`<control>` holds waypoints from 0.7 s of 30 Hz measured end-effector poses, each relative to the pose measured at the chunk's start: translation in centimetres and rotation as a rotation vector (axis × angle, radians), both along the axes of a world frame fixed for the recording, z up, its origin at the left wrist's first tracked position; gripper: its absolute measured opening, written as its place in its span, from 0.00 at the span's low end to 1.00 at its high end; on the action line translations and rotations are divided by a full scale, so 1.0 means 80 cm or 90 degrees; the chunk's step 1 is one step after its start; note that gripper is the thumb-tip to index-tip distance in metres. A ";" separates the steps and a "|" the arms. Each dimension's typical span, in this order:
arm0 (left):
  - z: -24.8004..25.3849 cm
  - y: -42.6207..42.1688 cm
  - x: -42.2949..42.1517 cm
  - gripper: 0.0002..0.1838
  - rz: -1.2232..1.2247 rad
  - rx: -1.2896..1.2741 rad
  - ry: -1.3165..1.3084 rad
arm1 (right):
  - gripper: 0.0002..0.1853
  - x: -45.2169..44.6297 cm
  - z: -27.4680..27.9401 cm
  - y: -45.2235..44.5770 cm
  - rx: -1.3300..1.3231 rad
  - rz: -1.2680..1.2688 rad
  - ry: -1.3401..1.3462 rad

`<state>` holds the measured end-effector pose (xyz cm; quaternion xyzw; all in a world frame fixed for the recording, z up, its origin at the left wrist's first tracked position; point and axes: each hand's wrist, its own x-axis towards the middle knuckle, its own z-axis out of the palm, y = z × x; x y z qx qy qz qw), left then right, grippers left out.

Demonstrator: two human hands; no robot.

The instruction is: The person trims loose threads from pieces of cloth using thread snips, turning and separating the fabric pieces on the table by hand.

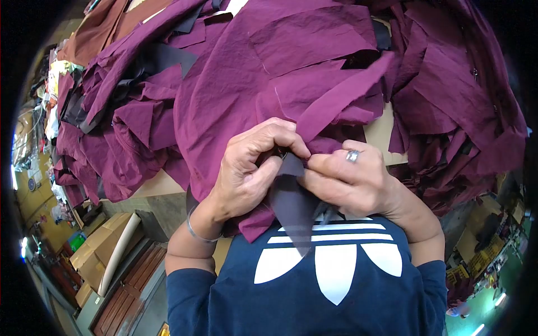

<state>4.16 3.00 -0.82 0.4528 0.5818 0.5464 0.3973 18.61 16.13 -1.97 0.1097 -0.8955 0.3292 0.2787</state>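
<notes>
Close to my chest, my left hand [252,168] pinches the edge of a piece of purple fabric [224,95]. Beside it my right hand [350,176], with a ring on one finger, is closed on the same fabric; the two hands almost touch. A dark pointed flap of cloth [292,201] hangs down between them, over my shirt. From the hands a long purple strip [347,101] runs up to the right. The exact spot between the fingertips is partly hidden.
More purple fabric pieces lie heaped at the left [140,123] and right [443,84]. Brown cloth [106,28] sits at the far left. Beyond the table's lower left are a cardboard box [101,246] and a pale cardboard tube [119,255].
</notes>
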 end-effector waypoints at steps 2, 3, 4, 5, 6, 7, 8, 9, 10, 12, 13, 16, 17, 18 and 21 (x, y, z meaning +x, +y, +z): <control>0.004 0.000 0.000 0.08 0.007 -0.015 -0.045 | 0.15 0.000 0.006 0.010 -0.160 -0.009 -0.018; 0.005 0.000 0.000 0.07 0.013 -0.019 -0.075 | 0.18 -0.003 0.001 0.012 -0.139 -0.065 0.002; 0.006 0.000 0.001 0.06 0.018 -0.024 -0.106 | 0.21 -0.007 -0.004 0.014 -0.118 -0.121 0.022; 0.005 0.001 0.005 0.09 0.030 -0.028 -0.128 | 0.25 -0.011 -0.003 0.016 -0.141 -0.154 -0.032; 0.006 0.002 0.006 0.10 0.021 -0.047 -0.111 | 0.21 -0.018 -0.001 0.017 -0.145 -0.184 -0.042; 0.008 0.002 0.007 0.11 0.013 -0.066 -0.095 | 0.17 -0.017 -0.009 0.020 -0.164 -0.160 -0.065; 0.009 0.003 0.008 0.13 0.006 -0.085 -0.078 | 0.14 -0.017 -0.017 0.023 -0.183 -0.135 -0.088; 0.002 0.005 0.007 0.14 0.012 -0.023 -0.028 | 0.14 -0.019 -0.018 0.025 -0.181 -0.141 -0.081; 0.005 0.006 0.007 0.13 0.016 -0.049 -0.040 | 0.14 -0.022 -0.018 0.026 -0.180 -0.147 -0.073; 0.013 0.005 0.003 0.12 0.024 -0.102 -0.062 | 0.13 -0.027 -0.020 0.028 -0.169 -0.158 -0.054; 0.014 0.003 0.002 0.11 0.022 -0.134 -0.104 | 0.14 -0.029 -0.022 0.029 -0.157 -0.164 -0.042; 0.007 0.003 0.010 0.08 0.075 -0.151 -0.131 | 0.14 -0.032 -0.027 0.030 -0.158 -0.171 -0.035; 0.007 0.004 0.013 0.06 0.100 -0.138 -0.108 | 0.14 -0.032 -0.028 0.031 -0.164 -0.172 -0.038; 0.008 0.005 0.016 0.03 0.124 -0.125 -0.085 | 0.14 -0.032 -0.030 0.031 -0.166 -0.169 -0.045; 0.007 0.002 0.003 0.08 0.031 -0.144 -0.018 | 0.14 -0.034 -0.033 0.031 -0.178 -0.164 -0.065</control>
